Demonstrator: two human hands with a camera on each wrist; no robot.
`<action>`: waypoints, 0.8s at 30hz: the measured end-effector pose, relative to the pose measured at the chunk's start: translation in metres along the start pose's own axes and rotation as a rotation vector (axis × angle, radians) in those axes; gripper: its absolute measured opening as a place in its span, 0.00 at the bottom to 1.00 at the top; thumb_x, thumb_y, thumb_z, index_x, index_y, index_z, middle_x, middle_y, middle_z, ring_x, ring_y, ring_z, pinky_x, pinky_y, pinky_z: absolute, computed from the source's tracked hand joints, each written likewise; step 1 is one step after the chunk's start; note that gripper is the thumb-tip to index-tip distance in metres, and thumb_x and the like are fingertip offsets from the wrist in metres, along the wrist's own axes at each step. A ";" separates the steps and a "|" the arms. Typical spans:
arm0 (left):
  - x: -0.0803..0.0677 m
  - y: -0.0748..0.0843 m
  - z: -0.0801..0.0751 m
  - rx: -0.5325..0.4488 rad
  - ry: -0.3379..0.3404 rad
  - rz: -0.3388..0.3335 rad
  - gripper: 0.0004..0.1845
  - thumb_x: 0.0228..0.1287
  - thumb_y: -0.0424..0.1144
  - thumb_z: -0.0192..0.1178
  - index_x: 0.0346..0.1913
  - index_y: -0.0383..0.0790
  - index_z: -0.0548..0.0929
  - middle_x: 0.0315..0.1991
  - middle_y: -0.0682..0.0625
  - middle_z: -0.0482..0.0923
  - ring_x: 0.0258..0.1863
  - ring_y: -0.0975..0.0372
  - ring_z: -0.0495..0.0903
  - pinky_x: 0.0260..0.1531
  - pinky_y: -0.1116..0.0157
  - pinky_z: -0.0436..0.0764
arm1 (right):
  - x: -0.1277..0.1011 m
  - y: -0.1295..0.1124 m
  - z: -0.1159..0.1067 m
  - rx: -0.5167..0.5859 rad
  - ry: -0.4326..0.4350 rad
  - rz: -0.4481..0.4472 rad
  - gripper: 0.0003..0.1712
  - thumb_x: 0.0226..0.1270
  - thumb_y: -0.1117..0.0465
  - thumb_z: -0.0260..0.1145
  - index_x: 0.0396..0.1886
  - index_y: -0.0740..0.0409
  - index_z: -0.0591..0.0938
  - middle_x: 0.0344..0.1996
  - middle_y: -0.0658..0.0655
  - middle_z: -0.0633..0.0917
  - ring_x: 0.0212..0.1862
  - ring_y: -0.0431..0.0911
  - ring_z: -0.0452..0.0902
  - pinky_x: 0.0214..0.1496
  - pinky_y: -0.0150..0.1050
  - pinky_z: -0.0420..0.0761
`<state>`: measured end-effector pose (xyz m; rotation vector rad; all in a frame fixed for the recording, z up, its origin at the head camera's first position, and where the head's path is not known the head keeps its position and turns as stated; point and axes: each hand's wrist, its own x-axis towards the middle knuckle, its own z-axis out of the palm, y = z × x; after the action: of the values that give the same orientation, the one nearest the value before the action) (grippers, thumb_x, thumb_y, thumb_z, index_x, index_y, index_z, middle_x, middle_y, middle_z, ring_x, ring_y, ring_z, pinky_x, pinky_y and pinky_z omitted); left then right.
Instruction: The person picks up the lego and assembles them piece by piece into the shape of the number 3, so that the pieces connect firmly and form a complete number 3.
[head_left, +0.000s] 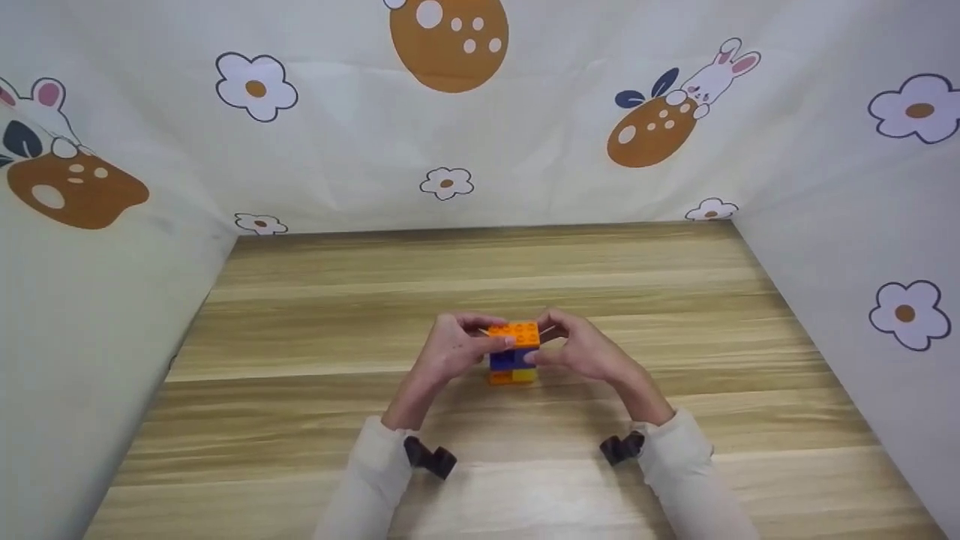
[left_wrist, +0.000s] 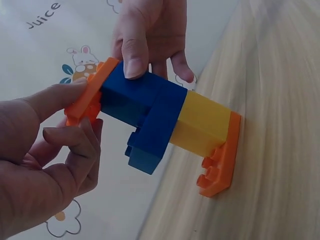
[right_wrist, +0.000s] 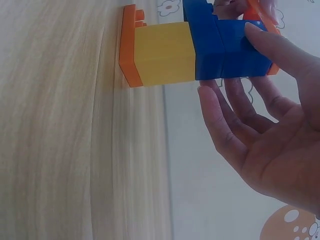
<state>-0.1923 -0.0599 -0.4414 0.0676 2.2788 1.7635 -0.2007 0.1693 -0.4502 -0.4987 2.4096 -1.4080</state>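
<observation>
Both hands meet at a small brick stack [head_left: 514,354] standing on the desk [head_left: 315,420], directly btwn them. Stack, bottom to top: orange base plate [left_wrist: 220,160] on the wood, yellow block [left_wrist: 205,125], blue blocks [left_wrist: 150,107], orange top plate [left_wrist: 92,92].

Left hand [head_left: 454,349]: thumb and forefinger pinch the edge of the orange top plate from its side; other fingers [left_wrist: 75,150] curl loosely below, not touching the blocks as far as the wrist view shows. So it's holding the top plate, narrow grip.

Right hand [head_left: 585,351]: thumb [right_wrist: 270,47] lies along the near face of the blue blocks, up by the top plate; fingers reach round the far side of the stack. In the right wrist view the lower fingers [right_wrist: 225,125] are fairly straight and spread just beside the blue and yellow blocks, gap visible under them. In the left wrist view a digit of this hand presses on the blue block right next to the top plate. Grip: thumb and fingers either side of the blue part, holding it.

Stack is upright in head view; base plate flat on desk.

Around the hands: pale sleeves [head_left: 375,480], a black wrist mount [head_left: 431,457] on each forearm, and a printed cloth backdrop [head_left: 525,150] w/ flowers, rabbits and brown eggs walling the desk on three sides.
</observation>
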 end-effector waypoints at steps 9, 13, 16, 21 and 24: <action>-0.002 0.006 0.000 0.061 0.008 0.024 0.16 0.57 0.43 0.75 0.48 0.43 0.89 0.46 0.47 0.88 0.35 0.59 0.81 0.39 0.69 0.84 | -0.001 -0.002 0.000 0.007 0.001 -0.021 0.20 0.61 0.55 0.75 0.47 0.55 0.78 0.51 0.58 0.85 0.58 0.54 0.80 0.63 0.53 0.78; -0.001 0.006 -0.001 0.068 0.000 0.020 0.16 0.57 0.43 0.74 0.48 0.44 0.89 0.45 0.46 0.88 0.34 0.59 0.80 0.35 0.70 0.82 | 0.000 -0.003 -0.001 0.002 -0.001 -0.009 0.21 0.60 0.55 0.76 0.48 0.56 0.79 0.52 0.58 0.85 0.58 0.54 0.79 0.62 0.52 0.79; 0.000 0.005 -0.002 0.076 -0.014 0.025 0.15 0.58 0.42 0.74 0.48 0.45 0.89 0.45 0.47 0.88 0.34 0.59 0.79 0.33 0.70 0.80 | 0.001 -0.003 0.000 -0.007 -0.010 0.008 0.21 0.60 0.57 0.76 0.50 0.56 0.79 0.53 0.58 0.84 0.58 0.54 0.79 0.62 0.51 0.80; 0.001 0.002 -0.004 0.081 -0.055 0.029 0.15 0.59 0.43 0.73 0.49 0.46 0.88 0.45 0.47 0.85 0.35 0.59 0.78 0.31 0.69 0.80 | 0.002 0.000 0.000 -0.046 -0.056 0.043 0.24 0.60 0.59 0.76 0.54 0.57 0.80 0.54 0.59 0.83 0.57 0.53 0.79 0.61 0.49 0.81; 0.002 0.002 -0.006 0.088 -0.078 0.037 0.17 0.60 0.44 0.73 0.51 0.46 0.87 0.46 0.47 0.84 0.37 0.59 0.79 0.33 0.67 0.82 | 0.003 0.001 0.000 -0.043 -0.052 0.054 0.24 0.61 0.59 0.75 0.56 0.58 0.80 0.54 0.59 0.84 0.56 0.53 0.80 0.60 0.47 0.82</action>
<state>-0.1959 -0.0644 -0.4390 0.1927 2.3127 1.6480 -0.2035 0.1688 -0.4516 -0.4718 2.3983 -1.3070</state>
